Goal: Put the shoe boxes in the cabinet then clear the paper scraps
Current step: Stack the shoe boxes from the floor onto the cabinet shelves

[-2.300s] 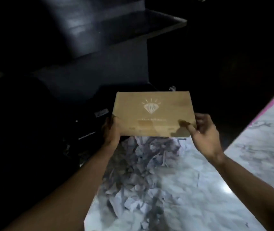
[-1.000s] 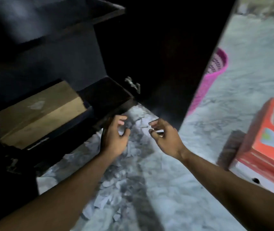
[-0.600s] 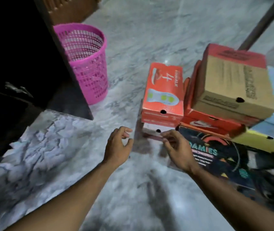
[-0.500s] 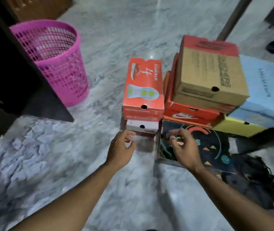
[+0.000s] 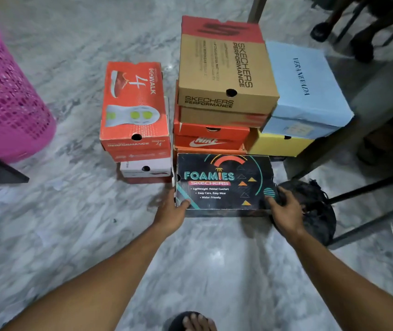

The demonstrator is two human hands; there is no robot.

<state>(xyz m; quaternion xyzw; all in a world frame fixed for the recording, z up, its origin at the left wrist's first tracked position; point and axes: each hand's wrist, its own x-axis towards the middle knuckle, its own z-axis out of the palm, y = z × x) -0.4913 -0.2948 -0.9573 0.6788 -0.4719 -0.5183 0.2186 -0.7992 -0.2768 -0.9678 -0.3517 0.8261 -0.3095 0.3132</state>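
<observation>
The black printed cardboard shoe box marked FOAMIES (image 5: 224, 183) lies flat on the grey marbled stone floor (image 5: 76, 235), the nearest box of the group and the only one with nothing stacked on it, which is likely why it is the one being taken. The left hand (image 5: 170, 213) is clamped on its near-left corner, thumb over the lid, fingers down the side. The right hand (image 5: 286, 211) holds the near-right corner the same way. Gripping opposite ends suits a wide, light box and keeps the lid shut on lifting. Whether the box has left the floor cannot be told.

Touching its far edge stands the orange Nike box (image 5: 209, 138), carrying the tan and red Skechers Performance box (image 5: 224, 70). Just left, the orange Go Walk box (image 5: 134, 108) sits on a small white and red box (image 5: 146, 169). To the right, the pale blue box (image 5: 307, 89) rests on a yellow box (image 5: 276, 145). These stacks look stable, provided the black box is drawn toward the person rather than dragged sideways.

A dark crumpled bag (image 5: 315, 206) lies against the right hand, a possible snag. The pink perforated plastic basket (image 5: 4, 99) stands well apart at the floor's left edge, probably for the scraps. The cabinet is not identifiable in view; several boxes remain to be stored
</observation>
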